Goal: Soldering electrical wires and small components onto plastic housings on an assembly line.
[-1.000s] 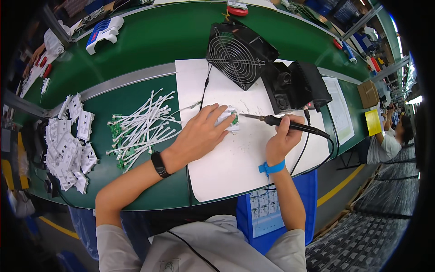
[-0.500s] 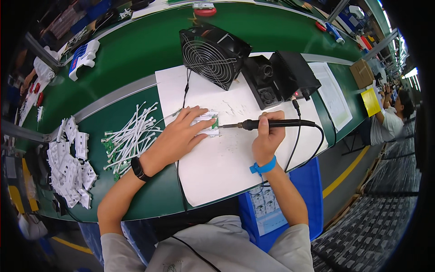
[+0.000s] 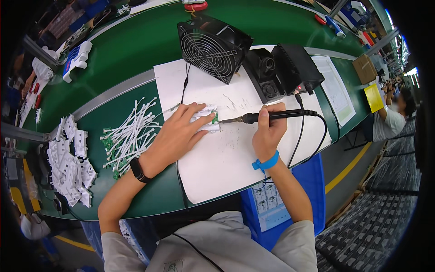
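My left hand [image 3: 174, 135] lies over a small white plastic housing [image 3: 209, 128] on a white sheet, holding it down with thumb and fingers. A green circuit board [image 3: 214, 118] shows in the housing beside my index fingertip. Gripped in my right hand [image 3: 268, 133] is a black soldering iron [image 3: 251, 118], its metal tip pointing left at the board's right edge. Whether the tip touches the board, I cannot tell. A bundle of white cables with green boards [image 3: 131, 136] lies left of my left hand. Further left is a heap of white plastic housings [image 3: 68, 165].
A black fan with a wire guard [image 3: 210, 54] stands beyond my hands. To its right are a black iron holder [image 3: 265, 75] and a black power unit [image 3: 297, 68]. The iron's cord loops at the right. A blue bin [image 3: 310, 190] sits below the table edge. Another person [image 3: 392, 120] is at far right.
The soldering iron tilts slightly more, its cord end higher, with the tip still by the board. My left hand stays on the housing. The whole view has shifted a little.
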Motion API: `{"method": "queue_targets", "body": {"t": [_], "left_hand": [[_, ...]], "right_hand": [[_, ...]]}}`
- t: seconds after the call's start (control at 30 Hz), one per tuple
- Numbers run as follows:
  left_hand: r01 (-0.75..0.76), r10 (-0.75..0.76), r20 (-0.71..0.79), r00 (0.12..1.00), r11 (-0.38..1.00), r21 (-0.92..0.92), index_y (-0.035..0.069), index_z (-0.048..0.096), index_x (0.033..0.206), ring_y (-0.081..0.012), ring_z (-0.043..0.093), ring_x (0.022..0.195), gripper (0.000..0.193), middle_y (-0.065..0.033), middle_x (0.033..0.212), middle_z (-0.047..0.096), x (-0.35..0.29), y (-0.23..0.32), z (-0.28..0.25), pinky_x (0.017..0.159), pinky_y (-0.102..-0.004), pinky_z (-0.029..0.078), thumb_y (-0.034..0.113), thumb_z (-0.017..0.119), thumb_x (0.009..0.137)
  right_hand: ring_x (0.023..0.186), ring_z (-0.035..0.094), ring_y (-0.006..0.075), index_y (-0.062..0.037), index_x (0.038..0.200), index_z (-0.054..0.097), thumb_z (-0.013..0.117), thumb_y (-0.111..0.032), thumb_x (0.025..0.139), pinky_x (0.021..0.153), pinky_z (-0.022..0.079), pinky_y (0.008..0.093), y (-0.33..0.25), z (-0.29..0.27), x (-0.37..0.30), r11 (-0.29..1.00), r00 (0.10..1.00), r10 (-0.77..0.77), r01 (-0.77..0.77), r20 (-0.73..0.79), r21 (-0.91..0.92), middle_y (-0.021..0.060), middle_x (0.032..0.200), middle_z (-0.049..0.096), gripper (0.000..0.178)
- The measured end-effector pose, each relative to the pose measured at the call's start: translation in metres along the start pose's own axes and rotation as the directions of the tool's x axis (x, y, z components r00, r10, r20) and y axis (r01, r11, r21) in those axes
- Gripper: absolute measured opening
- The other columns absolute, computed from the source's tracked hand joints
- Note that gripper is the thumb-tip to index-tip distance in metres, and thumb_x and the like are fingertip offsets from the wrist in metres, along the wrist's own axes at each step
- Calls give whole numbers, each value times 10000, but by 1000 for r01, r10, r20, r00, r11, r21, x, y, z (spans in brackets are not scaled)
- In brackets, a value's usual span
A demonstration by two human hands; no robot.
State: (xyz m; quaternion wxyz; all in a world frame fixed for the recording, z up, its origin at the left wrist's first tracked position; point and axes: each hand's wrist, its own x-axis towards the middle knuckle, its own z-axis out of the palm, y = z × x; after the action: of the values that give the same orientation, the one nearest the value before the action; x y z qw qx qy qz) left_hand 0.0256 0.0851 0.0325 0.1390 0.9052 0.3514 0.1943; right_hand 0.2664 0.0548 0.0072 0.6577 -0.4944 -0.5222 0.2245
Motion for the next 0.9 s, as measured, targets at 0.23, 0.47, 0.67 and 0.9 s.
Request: {"method": "queue_targets", "body": {"t": [0.23,0.47,0.67,0.9], "left_hand": [[83,-81,124,989,997,-10,135,565,1442,-339,530,1132,600,-156,1465,512,-5,15,-15,961,-405,520,159,747,871],[78,-79,-26,997,996,-47,99,684,1298,-338,560,1078,518,-185,1392,583,-1,15,9,925,-391,529,247,816,820],[93,-56,-319,946,990,102,32,714,1185,-295,566,1029,482,-230,1334,599,3,23,44,823,-377,525,317,817,809],[111,-56,-385,921,986,121,75,736,1166,-262,575,927,474,-180,1344,621,2,21,47,774,-350,505,305,852,768]], "right_hand": [[715,425,57,-49,992,533,581,-101,1004,626,357,225,-1,-1,3,994,985,-42,58,-167,92,10,849,520,72],[611,478,59,-33,1041,576,573,-106,1035,536,344,190,-8,-1,9,1000,983,-22,26,-183,16,29,841,569,74],[609,553,75,-3,961,558,671,25,947,576,421,207,-1,1,3,994,997,-32,39,-68,103,63,742,609,118],[578,543,65,-16,894,535,676,-18,957,581,402,210,4,3,-1,1000,999,16,-17,48,17,45,653,595,155]]}}
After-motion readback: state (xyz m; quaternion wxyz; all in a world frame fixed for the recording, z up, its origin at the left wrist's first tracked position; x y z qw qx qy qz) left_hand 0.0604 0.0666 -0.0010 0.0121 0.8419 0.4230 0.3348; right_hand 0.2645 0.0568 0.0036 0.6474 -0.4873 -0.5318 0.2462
